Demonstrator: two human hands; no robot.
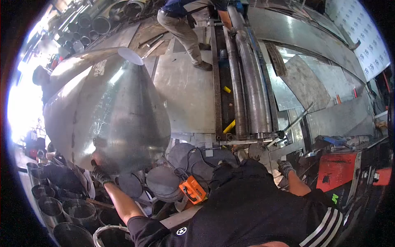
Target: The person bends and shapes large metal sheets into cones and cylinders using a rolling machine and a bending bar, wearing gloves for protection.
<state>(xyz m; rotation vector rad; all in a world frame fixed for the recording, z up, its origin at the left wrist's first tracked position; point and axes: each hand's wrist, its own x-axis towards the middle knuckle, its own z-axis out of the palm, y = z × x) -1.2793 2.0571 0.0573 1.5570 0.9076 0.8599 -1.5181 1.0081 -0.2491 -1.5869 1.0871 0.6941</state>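
A large shiny metal cone (119,103) stands at the left, its narrow open top tilted toward the back. My left hand (100,173), in a grey glove, is at the cone's lower front edge; its fingertips meet the metal, but their grip is too small to make out. Out to the right, my right hand (284,167), also gloved, is raised near a flat metal piece beside the rolling machine (253,82); its fingers look bent, and what they hold, if anything, cannot be made out. Between my arms lies an orange tool (192,189) with a dark cable.
Another person (181,33) stands behind, one hand at the rollers' far end. Metal sheets (185,94) cover the floor. Round pipes (80,210) stand at the lower left. A red machine (337,171) is at the right, below a long bar (299,118).
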